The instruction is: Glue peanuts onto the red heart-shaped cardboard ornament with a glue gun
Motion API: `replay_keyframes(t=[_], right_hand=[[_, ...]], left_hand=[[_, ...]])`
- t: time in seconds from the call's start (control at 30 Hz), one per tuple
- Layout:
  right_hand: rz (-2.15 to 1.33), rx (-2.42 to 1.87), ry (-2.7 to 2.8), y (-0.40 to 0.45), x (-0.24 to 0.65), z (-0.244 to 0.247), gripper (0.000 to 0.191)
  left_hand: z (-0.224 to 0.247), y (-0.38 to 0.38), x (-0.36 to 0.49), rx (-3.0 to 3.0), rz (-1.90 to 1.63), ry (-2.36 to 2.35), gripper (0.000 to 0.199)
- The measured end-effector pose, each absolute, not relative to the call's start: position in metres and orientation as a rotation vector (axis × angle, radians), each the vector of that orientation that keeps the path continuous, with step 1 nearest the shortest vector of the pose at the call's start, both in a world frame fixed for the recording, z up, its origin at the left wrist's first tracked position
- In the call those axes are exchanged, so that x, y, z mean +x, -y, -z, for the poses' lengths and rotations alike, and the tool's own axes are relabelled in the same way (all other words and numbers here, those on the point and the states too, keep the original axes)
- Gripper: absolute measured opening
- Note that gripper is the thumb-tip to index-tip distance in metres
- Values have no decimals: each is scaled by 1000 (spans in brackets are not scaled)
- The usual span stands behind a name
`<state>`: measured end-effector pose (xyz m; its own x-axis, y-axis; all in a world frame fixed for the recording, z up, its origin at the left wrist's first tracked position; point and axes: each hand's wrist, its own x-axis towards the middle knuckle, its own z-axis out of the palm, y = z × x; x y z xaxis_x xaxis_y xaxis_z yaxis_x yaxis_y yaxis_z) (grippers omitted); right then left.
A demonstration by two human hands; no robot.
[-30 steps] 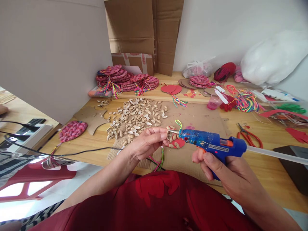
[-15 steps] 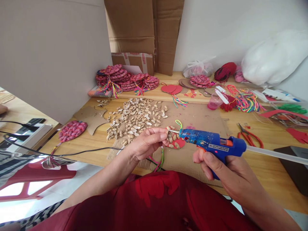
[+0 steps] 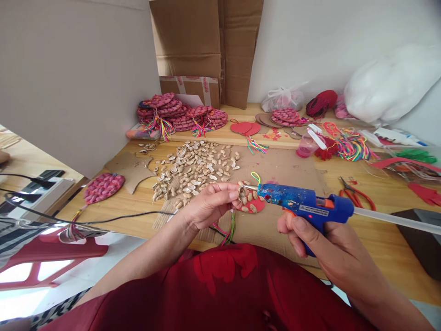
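My right hand point(image 3: 320, 239) grips a blue hot glue gun point(image 3: 292, 197), with a long translucent glue stick point(image 3: 382, 217) sticking out of its back. Between the fingertips of my left hand point(image 3: 210, 202) is a peanut shell point(image 3: 241, 193), its hollow side showing. The metal nozzle sits at the shell; whether it touches is too small to tell. Beneath them lies a red disc point(image 3: 255, 205) with several peanut shells on it, a yellow-green loop at its top and colored cords below. A heap of peanut shells point(image 3: 196, 170) spreads over cardboard to the left.
Finished-looking pink shell discs point(image 3: 172, 112) with tassels are stacked at the back left; another pink disc point(image 3: 104, 187) lies front left. Orange-handled pliers point(image 3: 358, 195) and a dark box point(image 3: 418, 239) are right. A black cable point(image 3: 131, 215) crosses the table near a power strip point(image 3: 48, 195).
The glue gun and my right hand have shifted very slightly to the right. My left hand stays in place with the peanut shell.
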<state>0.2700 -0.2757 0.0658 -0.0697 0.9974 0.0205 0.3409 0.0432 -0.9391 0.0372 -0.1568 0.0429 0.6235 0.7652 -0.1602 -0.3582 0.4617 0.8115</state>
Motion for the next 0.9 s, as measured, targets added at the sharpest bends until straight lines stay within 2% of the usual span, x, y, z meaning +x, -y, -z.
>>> replay_keyframes(t=[0.9], right_hand=[[-1033,-1434,1545,273,269,-69,33]], left_hand=[[-45,157,36,840,-733,-529,29]])
